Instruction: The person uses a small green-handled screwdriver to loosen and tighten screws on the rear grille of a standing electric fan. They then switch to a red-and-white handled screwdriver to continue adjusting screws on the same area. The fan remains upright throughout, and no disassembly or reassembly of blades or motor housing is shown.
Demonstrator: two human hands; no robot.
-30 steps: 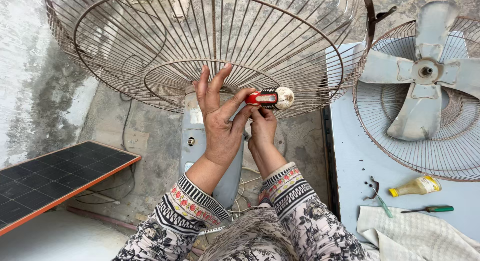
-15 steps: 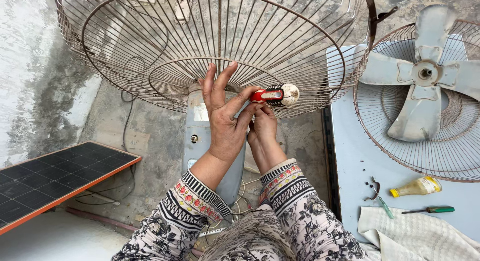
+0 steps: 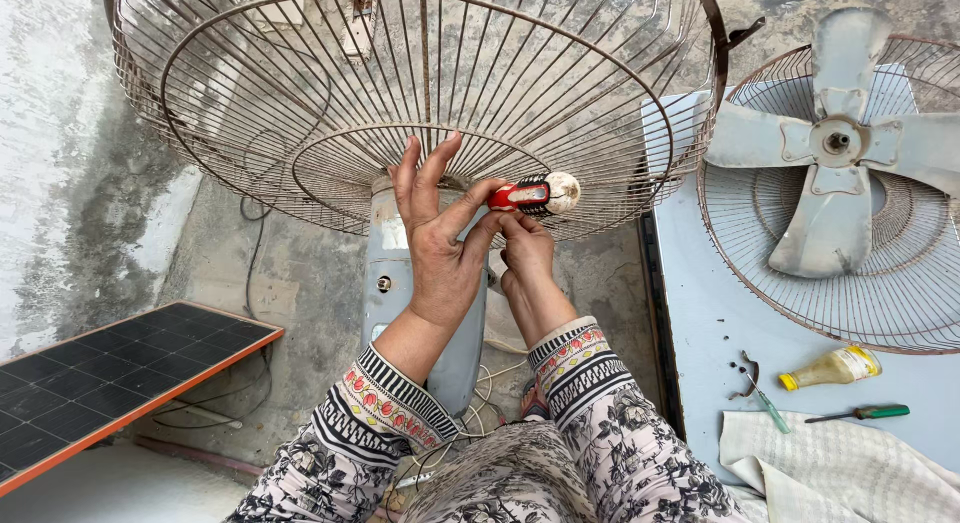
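My left hand (image 3: pixel 438 245) is raised against the rusty wire fan guard (image 3: pixel 300 103), its fingers spread upward and its thumb and forefinger pinching the front end of a red-handled screwdriver (image 3: pixel 535 195) with a white cap. Just below, my right hand (image 3: pixel 526 261) has its fingertips closed on the underside of the same tool. The screwdriver lies level at the guard's inner ring. Its shaft and tip are hidden behind my left thumb. Beneath the hands stands the grey fan motor housing (image 3: pixel 385 273).
On the pale blue surface (image 3: pixel 700 333) at right lie a second guard with fan blades (image 3: pixel 835 143), a small yellow bottle (image 3: pixel 832 367), a green-handled screwdriver (image 3: pixel 865 413), pliers (image 3: pixel 748 375) and a white cloth (image 3: pixel 830 463). A solar panel (image 3: pixel 110 378) sits lower left. Cables trail on the concrete floor.
The hands and screwdriver have kept their grip and shifted only slightly lower and to the right in view along with the guard.
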